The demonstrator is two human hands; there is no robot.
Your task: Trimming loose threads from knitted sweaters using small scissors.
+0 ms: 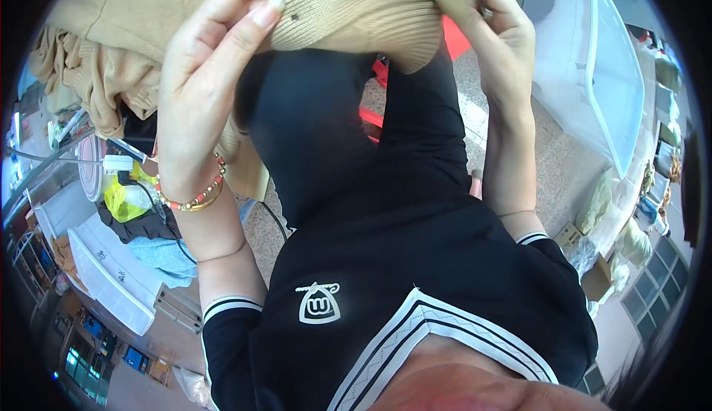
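Observation:
A ribbed beige knit piece [356,12] is stretched between my two hands at the top of the head view, over my dark-trousered legs. Small dark spots show on it, one near each end. My left hand [204,70] pinches its left end between thumb and fingers. The right end is in the grip of my right hand [508,44], its thumb and fingers closed at the edge. Part of the knit runs out of the picture at the top. More beige knitwear [104,18] lies in folds beyond my left hand.
A translucent plastic bin [586,77] stands at the right on the floor. Red plastic parts [460,37] show between and beyond my legs. At the left are a white bin [111,277], a blue cloth [167,259], a yellow bag [122,200] and a plug with a cable [119,165].

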